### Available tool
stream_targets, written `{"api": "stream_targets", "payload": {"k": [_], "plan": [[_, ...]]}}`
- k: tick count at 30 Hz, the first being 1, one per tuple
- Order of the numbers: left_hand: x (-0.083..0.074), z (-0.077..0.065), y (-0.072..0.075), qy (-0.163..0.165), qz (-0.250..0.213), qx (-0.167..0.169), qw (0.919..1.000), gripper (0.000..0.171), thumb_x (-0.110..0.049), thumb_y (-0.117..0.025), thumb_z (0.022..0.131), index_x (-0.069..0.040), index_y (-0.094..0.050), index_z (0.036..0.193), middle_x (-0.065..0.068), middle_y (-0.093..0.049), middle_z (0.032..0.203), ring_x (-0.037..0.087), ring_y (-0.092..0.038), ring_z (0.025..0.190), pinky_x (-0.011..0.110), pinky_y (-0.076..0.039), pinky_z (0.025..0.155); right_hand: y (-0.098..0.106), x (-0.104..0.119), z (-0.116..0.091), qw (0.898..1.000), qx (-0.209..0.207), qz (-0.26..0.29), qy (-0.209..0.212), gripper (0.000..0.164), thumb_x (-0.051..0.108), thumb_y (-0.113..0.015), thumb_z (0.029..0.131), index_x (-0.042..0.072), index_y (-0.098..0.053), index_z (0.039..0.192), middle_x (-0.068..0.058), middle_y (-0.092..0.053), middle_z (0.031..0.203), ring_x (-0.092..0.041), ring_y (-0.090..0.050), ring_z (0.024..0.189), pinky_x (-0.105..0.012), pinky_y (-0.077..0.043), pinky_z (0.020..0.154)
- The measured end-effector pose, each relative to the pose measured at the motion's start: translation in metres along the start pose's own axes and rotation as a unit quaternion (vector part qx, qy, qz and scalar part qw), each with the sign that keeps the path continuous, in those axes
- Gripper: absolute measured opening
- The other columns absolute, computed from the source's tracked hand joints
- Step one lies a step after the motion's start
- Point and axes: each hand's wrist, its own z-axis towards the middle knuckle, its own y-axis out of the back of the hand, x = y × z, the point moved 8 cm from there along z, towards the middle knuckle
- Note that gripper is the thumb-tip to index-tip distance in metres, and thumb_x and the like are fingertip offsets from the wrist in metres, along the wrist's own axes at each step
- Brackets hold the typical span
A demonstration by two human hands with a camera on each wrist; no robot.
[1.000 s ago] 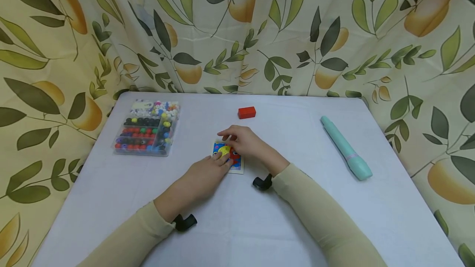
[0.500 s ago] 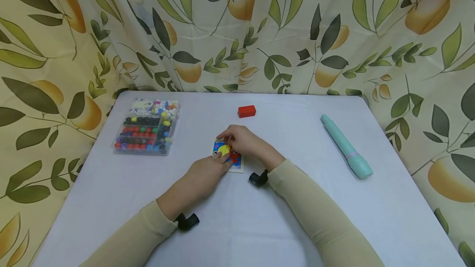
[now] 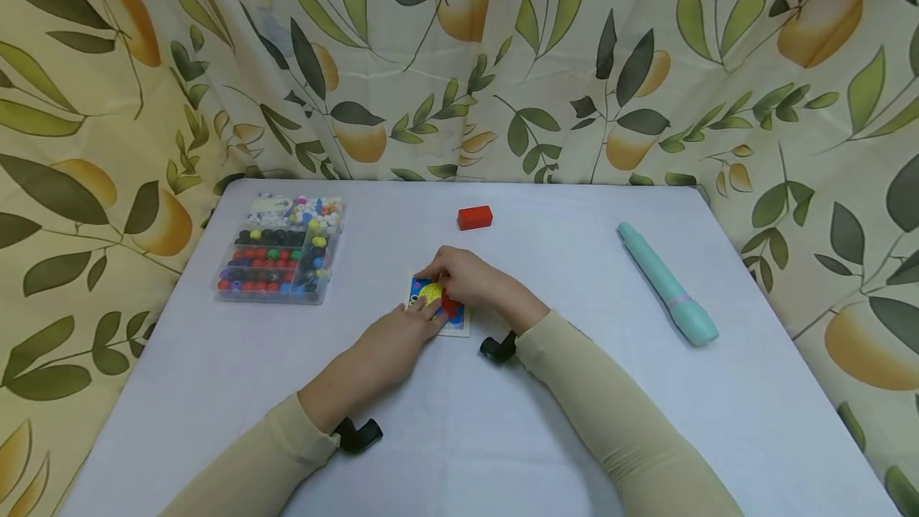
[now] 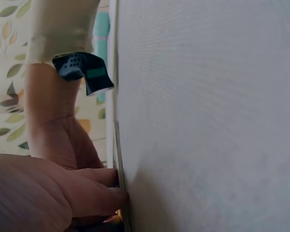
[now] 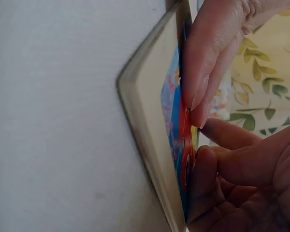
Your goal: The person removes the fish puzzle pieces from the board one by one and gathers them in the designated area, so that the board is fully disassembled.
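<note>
A small rectangular picture board (image 3: 456,328) with a pale border lies on the white table, its blue, yellow and red cartoon print partly covered by my hands. My left hand (image 3: 384,345) comes from the lower left, its straight fingers resting on the printed face. From the right, my right hand (image 3: 470,275) bends over the board's far part, with its index finger reaching to the far edge. In the right wrist view the curled fingers and thumb of my right hand (image 5: 246,169) are right at the print, close to the left fingertips; I cannot tell whether they pinch anything.
A clear compartment box (image 3: 276,250) of colourful beads stands at the back left. Beyond the board lies a red block (image 3: 475,218). A mint-green tapered cylindrical object (image 3: 664,282) lies on the right. A leaf-patterned curtain (image 3: 431,62) hangs behind the table (image 3: 574,437).
My right index finger, raised a second ago, has come down to the board's far edge, and my right hand is more curled. My left hand stays on the board.
</note>
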Motion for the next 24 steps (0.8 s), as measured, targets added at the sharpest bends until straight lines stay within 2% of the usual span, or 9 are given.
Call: {"api": "stream_targets", "payload": {"k": [7,12,19,24], "plan": [[0.006,-0.003,0.000,0.010,-0.042,0.015,0.9989,0.051,-0.003,-0.051,0.111,-0.017,-0.054,0.160,0.005,-0.044,0.172,0.041,-0.045,0.157,0.057,-0.049,0.119,-0.002,-0.001,0.000,0.999,0.020,0.037,-0.026,0.050,-0.006,-0.051,0.101,0.015,-0.074,0.140,-0.009,-0.067,0.126,-0.023,-0.063,0.117,-0.038,-0.056,0.105],[0.009,-0.003,-0.001,0.001,-0.050,0.014,0.9986,0.050,-0.005,-0.052,0.111,-0.017,-0.055,0.160,0.005,-0.044,0.173,0.047,-0.050,0.151,0.057,-0.053,0.114,-0.002,0.000,0.001,0.997,0.029,0.071,-0.032,0.051,-0.007,-0.049,0.099,0.011,-0.074,0.139,-0.011,-0.069,0.127,-0.026,-0.060,0.121,-0.044,-0.054,0.110],[0.010,-0.004,0.001,0.003,-0.073,0.026,0.9970,0.050,-0.008,-0.049,0.113,-0.017,-0.052,0.162,0.004,-0.040,0.174,0.043,-0.045,0.156,0.057,-0.047,0.121,-0.003,-0.001,0.001,0.996,0.022,0.071,-0.046,0.051,-0.008,-0.052,0.095,0.009,-0.072,0.138,-0.014,-0.067,0.127,-0.028,-0.059,0.119,-0.045,-0.054,0.110],[0.012,-0.004,0.001,0.002,-0.079,0.029,0.9964,0.050,-0.009,-0.049,0.113,-0.017,-0.051,0.162,0.005,-0.041,0.174,0.045,-0.045,0.155,0.058,-0.047,0.121,-0.005,0.002,0.003,0.995,0.013,0.078,-0.054,0.052,-0.010,-0.052,0.091,0.008,-0.071,0.136,-0.014,-0.066,0.125,-0.028,-0.059,0.118,-0.047,-0.054,0.112]]}}
